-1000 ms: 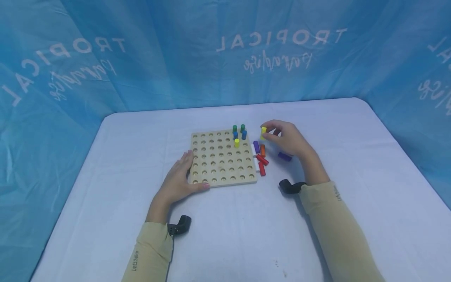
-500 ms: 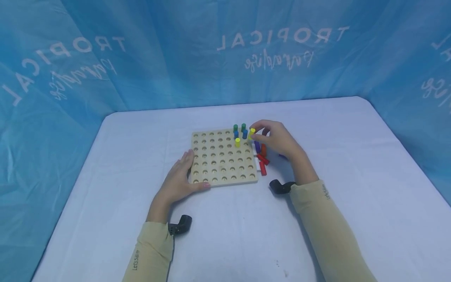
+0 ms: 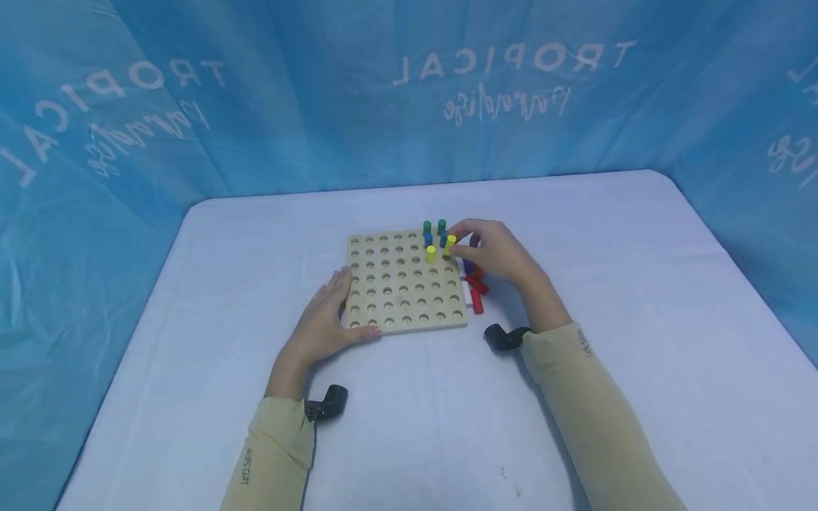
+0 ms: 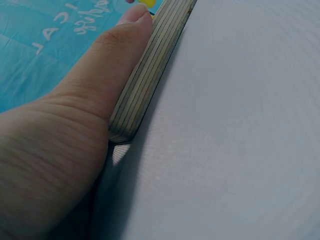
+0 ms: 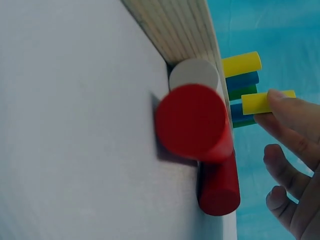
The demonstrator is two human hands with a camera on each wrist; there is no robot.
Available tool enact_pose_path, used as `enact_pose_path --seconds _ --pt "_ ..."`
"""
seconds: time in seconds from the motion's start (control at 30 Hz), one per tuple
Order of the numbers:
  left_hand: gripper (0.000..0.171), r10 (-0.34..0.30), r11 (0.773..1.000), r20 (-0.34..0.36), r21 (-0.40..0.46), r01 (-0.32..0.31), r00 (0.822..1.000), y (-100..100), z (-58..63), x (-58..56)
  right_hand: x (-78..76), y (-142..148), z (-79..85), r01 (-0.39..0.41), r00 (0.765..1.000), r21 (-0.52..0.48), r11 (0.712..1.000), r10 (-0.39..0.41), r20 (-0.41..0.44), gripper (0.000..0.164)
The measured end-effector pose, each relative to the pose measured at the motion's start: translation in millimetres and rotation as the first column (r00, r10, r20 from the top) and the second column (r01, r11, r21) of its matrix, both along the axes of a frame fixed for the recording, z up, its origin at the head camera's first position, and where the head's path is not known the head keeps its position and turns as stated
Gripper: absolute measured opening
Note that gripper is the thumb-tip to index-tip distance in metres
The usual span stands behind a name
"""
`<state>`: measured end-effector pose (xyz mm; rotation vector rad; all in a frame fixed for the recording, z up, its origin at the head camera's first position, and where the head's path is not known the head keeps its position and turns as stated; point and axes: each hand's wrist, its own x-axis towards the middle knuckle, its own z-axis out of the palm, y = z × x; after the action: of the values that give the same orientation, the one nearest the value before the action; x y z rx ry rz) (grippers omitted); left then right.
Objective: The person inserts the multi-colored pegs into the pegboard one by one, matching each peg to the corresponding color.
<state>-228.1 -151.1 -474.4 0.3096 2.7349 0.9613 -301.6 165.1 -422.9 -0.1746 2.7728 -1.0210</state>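
A square wooden pegboard (image 3: pixel 394 284) with rows of holes lies on the table. My left hand (image 3: pixel 317 319) rests at its near left corner, fingers along the left side, and the thumb (image 4: pixel 107 65) lies straight along the front edge. Over the board's back right part, my right hand (image 3: pixel 495 248) pinches a yellow peg (image 5: pixel 256 104) between thumb and index finger. The peg's lower end is close over a hole in the right-hand column. Just left of it another yellow peg (image 3: pixel 431 253) stands upright; behind are blue pegs (image 3: pixel 428 240) and green pegs (image 3: pixel 427 227), also upright.
Red pegs (image 3: pixel 476 301), a white peg (image 3: pixel 468 292), a purple peg (image 3: pixel 469 266) and an orange peg (image 3: pixel 478 272) lie along the board's right side, partly under the right hand. A blue printed curtain (image 3: pixel 319 106) hangs behind the white-covered table (image 3: pixel 409 411).
My right hand has carried the yellow peg leftward from beside the board to over its right column, tilting it slightly. The left hand and the board have stayed in place.
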Motion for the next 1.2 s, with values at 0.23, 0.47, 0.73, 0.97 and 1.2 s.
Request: enact_pose_path --seconds 0.23,0.47,0.73,0.97,1.2 --pt "0.131 -0.007 1.000 -0.010 0.001 0.007 1.000 0.4 -0.6 -0.1 -1.0 -2.8 -0.1 -0.017 1.000 0.016 1.000 0.016 0.016 0.034" --pt "0.130 -0.006 1.000 -0.010 0.001 0.006 1.000 0.2 -1.2 -0.9 -1.2 -3.0 0.6 -0.028 0.999 0.027 0.999 0.027 0.020 0.034" --pt "0.130 -0.002 1.000 -0.007 0.005 0.002 1.000 0.5 -0.2 -0.2 -1.6 -2.9 -3.7 -0.047 0.998 0.020 0.999 0.046 0.041 0.031" --pt "0.129 -0.005 1.000 0.000 0.007 0.005 1.000 0.1 -0.8 -0.9 -0.5 -2.9 -4.4 -0.058 0.997 0.030 0.998 0.056 0.050 0.031" --pt "0.130 0.002 1.000 0.005 0.005 -0.002 1.000 0.2 -0.1 -0.3 -0.7 2.1 -0.9 -0.042 0.997 0.026 0.999 0.040 0.068 0.034"
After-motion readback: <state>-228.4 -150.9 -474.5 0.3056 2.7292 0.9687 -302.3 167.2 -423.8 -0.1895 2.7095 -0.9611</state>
